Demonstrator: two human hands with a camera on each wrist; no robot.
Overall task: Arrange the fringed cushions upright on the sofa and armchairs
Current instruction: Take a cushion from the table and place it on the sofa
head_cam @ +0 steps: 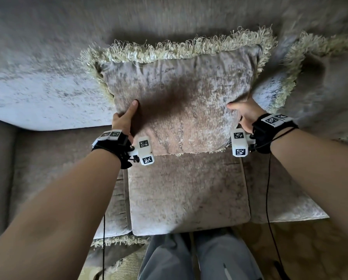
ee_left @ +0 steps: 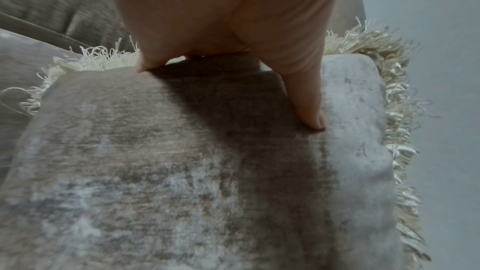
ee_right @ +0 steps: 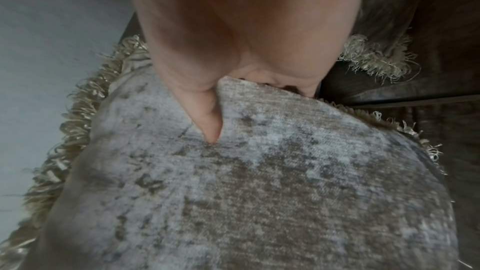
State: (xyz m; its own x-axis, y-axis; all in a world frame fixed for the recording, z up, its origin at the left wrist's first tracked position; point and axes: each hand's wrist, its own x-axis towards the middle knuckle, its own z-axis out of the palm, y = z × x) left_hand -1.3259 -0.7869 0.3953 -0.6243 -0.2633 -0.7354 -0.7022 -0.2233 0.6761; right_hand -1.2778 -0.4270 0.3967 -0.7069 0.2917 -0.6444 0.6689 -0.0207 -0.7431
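A grey-beige velvet cushion [head_cam: 181, 98] with a cream fringe is held up in front of the sofa back [head_cam: 48, 37], above the seat. My left hand [head_cam: 124, 120] grips its lower left edge, thumb [ee_left: 309, 108] pressed on the front face, the other fingers hidden behind. My right hand [head_cam: 242, 112] grips the lower right edge the same way, thumb [ee_right: 207, 122] dug into the fabric. A second fringed cushion [head_cam: 318, 81] stands at the right against the sofa back, partly behind the held one.
The sofa seat cushion [head_cam: 189, 195] lies below the held cushion. Another seat section [head_cam: 48, 162] lies to the left. A fringe edge [head_cam: 116, 242] shows at the sofa's front, near the person's grey trousers [head_cam: 199, 257]. Brown floor [head_cam: 302, 249] is at lower right.
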